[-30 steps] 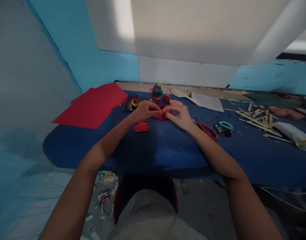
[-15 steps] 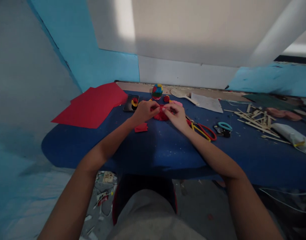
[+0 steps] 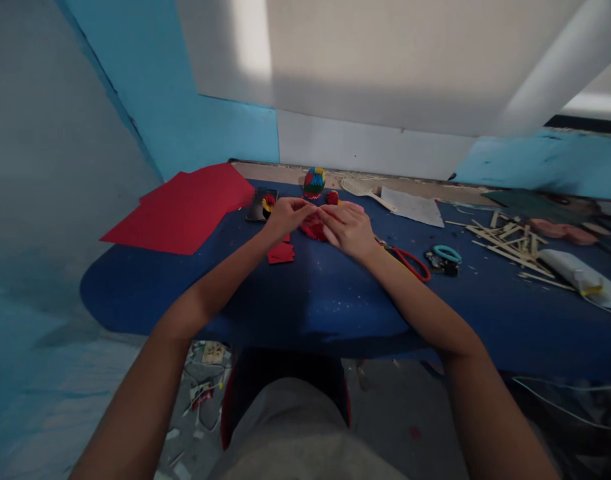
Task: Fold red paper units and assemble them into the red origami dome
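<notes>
Over the blue table my left hand [image 3: 290, 217] and my right hand [image 3: 349, 230] meet, thumbs and fingers pinched together on a small piece of red paper [image 3: 311, 203], mostly hidden by the fingers. Just beneath them lies a round cluster of folded red paper pieces [image 3: 314, 231], partly covered by my right hand. A small stack of cut red paper [image 3: 280, 253] rests below my left hand. Behind the hands stand a multicoloured folded-paper ball [image 3: 314, 183] and a small red paper piece [image 3: 332, 197]. A yellow, red and black folded-paper ring [image 3: 268, 203] sits on a dark phone [image 3: 255, 206].
Large red sheets [image 3: 185, 213] spread across the table's left end. Scissors with red handles [image 3: 412, 262] lie by my right forearm, near a teal ring with keys [image 3: 446, 255]. Farther right are many wooden sticks [image 3: 515, 243] and a white glue bottle [image 3: 570, 267]. The blue table [image 3: 285, 300] has a rounded left edge.
My fingers have drawn closer together on the red paper. My right hand has turned and shifted slightly left, covering more of the red cluster and the scissors.
</notes>
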A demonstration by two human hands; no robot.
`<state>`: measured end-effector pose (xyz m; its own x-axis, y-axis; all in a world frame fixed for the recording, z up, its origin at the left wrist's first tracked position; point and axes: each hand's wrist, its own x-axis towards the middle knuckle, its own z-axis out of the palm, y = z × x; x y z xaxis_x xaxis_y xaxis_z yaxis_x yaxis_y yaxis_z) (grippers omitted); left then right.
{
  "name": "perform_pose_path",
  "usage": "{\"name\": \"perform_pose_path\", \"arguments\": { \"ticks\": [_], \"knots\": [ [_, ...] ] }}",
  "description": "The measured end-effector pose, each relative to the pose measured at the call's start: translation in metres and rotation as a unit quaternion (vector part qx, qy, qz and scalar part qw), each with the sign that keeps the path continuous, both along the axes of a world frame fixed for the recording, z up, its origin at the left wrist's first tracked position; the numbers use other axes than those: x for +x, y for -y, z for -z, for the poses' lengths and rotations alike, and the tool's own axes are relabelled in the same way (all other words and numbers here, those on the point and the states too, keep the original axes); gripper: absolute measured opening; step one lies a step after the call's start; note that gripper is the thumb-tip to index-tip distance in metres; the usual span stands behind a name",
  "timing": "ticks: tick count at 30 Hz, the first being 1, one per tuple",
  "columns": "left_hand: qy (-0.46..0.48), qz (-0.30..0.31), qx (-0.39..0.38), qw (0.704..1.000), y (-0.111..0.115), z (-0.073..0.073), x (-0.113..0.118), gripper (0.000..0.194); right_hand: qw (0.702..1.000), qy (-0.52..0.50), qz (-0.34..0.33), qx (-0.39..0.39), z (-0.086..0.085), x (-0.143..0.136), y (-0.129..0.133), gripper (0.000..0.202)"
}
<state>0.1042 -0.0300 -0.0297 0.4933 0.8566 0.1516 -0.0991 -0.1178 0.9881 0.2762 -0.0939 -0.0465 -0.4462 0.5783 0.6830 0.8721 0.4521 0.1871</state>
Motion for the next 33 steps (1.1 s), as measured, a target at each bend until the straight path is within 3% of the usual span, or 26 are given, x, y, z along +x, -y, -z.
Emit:
{"name": "perform_pose_path", "arguments": {
  "ticks": [4, 7, 10, 13, 17, 21, 26, 30, 33],
  "knots": [
    [-0.026, 0.016, 0.088, 0.996, -0.005, 0.005, -0.003, 0.018, 0.989, -0.135, -0.042, -0.032, 0.004, -0.004, 0.001, 0.026],
    [-0.069, -0.009, 0.185, 0.98, -0.008, 0.008, -0.006, 0.021, 0.936, -0.332, -0.077, -0.092, 0.009, -0.007, -0.001, 0.02],
    [-0.089, -0.017, 0.239, 0.967, -0.01, 0.008, -0.007, 0.021, 0.89, -0.422, -0.093, -0.147, 0.01, -0.008, -0.003, 0.019],
    [-0.077, 0.007, 0.234, 0.969, -0.009, 0.005, -0.007, 0.02, 0.887, -0.417, -0.121, -0.157, 0.007, -0.008, -0.003, 0.016],
    [-0.083, 0.075, 0.138, 0.984, -0.004, -0.004, -0.009, 0.017, 0.889, -0.415, -0.14, -0.13, 0.004, -0.008, 0.0, 0.011],
    [-0.103, 0.12, 0.115, 0.981, -0.001, -0.008, -0.01, 0.014, 0.904, -0.388, -0.125, -0.125, 0.005, -0.008, 0.003, 0.024],
    [-0.116, 0.108, 0.217, 0.963, -0.002, -0.002, -0.008, 0.021, 0.934, -0.341, -0.072, -0.076, 0.001, -0.007, 0.004, 0.011],
    [-0.157, 0.014, 0.395, 0.905, 0.002, 0.0, -0.007, 0.022, 0.926, -0.368, -0.06, -0.05, 0.0, -0.007, 0.005, 0.012],
    [-0.183, -0.026, 0.459, 0.869, 0.005, 0.002, -0.007, 0.02, 0.927, -0.365, -0.079, -0.038, 0.0, -0.006, 0.005, 0.013]
  ]
}}
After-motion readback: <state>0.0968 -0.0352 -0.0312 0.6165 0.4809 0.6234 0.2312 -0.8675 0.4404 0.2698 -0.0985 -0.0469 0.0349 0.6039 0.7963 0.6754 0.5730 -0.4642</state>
